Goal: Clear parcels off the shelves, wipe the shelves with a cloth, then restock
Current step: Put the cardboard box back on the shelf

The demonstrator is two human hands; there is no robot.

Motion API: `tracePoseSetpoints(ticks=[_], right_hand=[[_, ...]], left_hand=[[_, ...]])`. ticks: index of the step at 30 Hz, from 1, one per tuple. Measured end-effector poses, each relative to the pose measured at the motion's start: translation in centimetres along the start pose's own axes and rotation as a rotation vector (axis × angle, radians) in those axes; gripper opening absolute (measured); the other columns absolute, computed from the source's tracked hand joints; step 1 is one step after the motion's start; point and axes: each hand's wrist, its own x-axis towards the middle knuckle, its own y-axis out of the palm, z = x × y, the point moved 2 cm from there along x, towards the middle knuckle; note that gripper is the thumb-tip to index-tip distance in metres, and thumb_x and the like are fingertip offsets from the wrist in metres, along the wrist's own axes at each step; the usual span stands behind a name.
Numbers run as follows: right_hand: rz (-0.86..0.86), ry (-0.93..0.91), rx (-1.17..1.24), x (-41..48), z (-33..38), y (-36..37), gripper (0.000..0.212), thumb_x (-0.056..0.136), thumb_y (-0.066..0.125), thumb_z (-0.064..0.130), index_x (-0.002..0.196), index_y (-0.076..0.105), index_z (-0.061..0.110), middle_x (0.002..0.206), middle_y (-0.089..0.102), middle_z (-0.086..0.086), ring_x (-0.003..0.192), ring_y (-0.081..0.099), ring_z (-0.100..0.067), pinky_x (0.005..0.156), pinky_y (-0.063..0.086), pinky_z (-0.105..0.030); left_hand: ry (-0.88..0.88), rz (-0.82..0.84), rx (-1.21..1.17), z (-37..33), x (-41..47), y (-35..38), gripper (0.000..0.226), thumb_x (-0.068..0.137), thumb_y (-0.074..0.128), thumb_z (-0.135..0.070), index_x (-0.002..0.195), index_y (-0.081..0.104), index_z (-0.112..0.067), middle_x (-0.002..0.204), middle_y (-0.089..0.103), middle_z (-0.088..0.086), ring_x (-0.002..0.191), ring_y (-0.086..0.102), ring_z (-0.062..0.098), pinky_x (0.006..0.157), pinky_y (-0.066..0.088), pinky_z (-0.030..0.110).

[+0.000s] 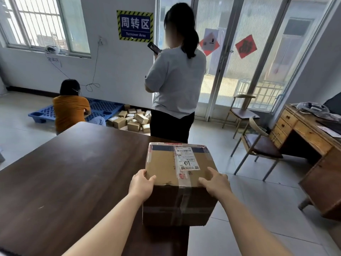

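A large taped cardboard parcel (177,174) with a white label marked "01" stands at the right edge of a dark wooden table (73,172), partly overhanging it. My left hand (141,184) grips its near left top corner, thumb on the top face. My right hand (215,183) grips the near right top corner, fingers curled over the edge. No shelf or cloth is in view.
A person in a grey shirt (175,80) stands just beyond the table. Another in an orange shirt (71,109) crouches by a blue pallet (103,109) and several small boxes (132,120). Two chairs (258,143) and a wooden desk (310,141) stand on the right.
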Motion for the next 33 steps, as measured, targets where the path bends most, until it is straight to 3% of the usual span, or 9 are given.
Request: tracePoseSetpoints(ticks=[5,12,19,21,25,33], right_hand=[[0.028,-0.024,0.118,0.4,-1.0,0.6,0.067,0.088,0.060,0.047,0.147,0.032,0.029,0.137,0.036,-0.011,0.120,0.047,-0.029,0.105,0.042,-0.041],[-0.008,-0.095,0.160,0.4,-0.9,1.0,0.071,0.084,0.066,0.046,0.145,0.035,0.027,0.133,0.036,-0.009,0.121,0.046,-0.028,0.104,0.041,-0.038],[-0.007,-0.202,0.166,-0.1,1.4,2.1,0.066,0.086,0.065,0.046,0.143,0.036,0.030,0.134,0.032,-0.008,0.126,0.039,-0.029,0.106,0.039,-0.040],[0.009,-0.232,0.172,-0.4,2.2,2.5,0.063,0.086,0.064,0.046,0.142,0.038,0.031,0.134,0.032,-0.008,0.126,0.039,-0.029,0.106,0.039,-0.041],[0.036,-0.316,0.169,-1.3,4.8,3.6,0.056,0.088,0.062,0.047,0.139,0.044,0.033,0.136,0.032,-0.009,0.127,0.038,-0.031,0.109,0.037,-0.043],[0.070,-0.477,0.214,-5.0,11.8,5.4,0.049,0.083,0.066,0.051,0.129,0.058,0.034,0.138,0.034,-0.010,0.129,0.038,-0.031,0.111,0.030,-0.037]], left_hand=[[-0.032,-0.004,-0.026,0.6,0.3,0.8,0.052,0.091,0.061,-0.030,0.136,0.046,-0.009,0.126,0.058,0.006,0.112,0.056,0.022,0.093,0.044,0.031],[-0.126,-0.015,-0.175,1.8,0.5,1.0,0.059,0.088,0.064,-0.034,0.139,0.040,-0.015,0.122,0.054,0.001,0.095,0.053,0.016,0.070,0.045,0.025],[-0.244,-0.061,-0.347,3.2,-0.1,-1.1,0.063,0.083,0.070,-0.030,0.136,0.039,-0.015,0.102,0.054,-0.001,0.083,0.056,0.013,0.053,0.042,0.022],[-0.254,-0.087,-0.351,3.4,-0.7,-2.2,0.065,0.082,0.070,-0.034,0.136,0.038,-0.017,0.108,0.054,0.002,0.089,0.057,0.017,0.059,0.047,0.026],[-0.263,-0.176,-0.327,4.4,-2.0,-5.2,0.073,0.075,0.074,-0.042,0.135,0.040,-0.018,0.120,0.054,0.007,0.108,0.054,0.027,0.091,0.052,0.044],[-0.247,-0.356,-0.384,6.2,-5.6,-13.0,0.086,0.065,0.081,-0.048,0.135,0.039,-0.020,0.125,0.050,0.008,0.116,0.048,0.029,0.097,0.047,0.048]])
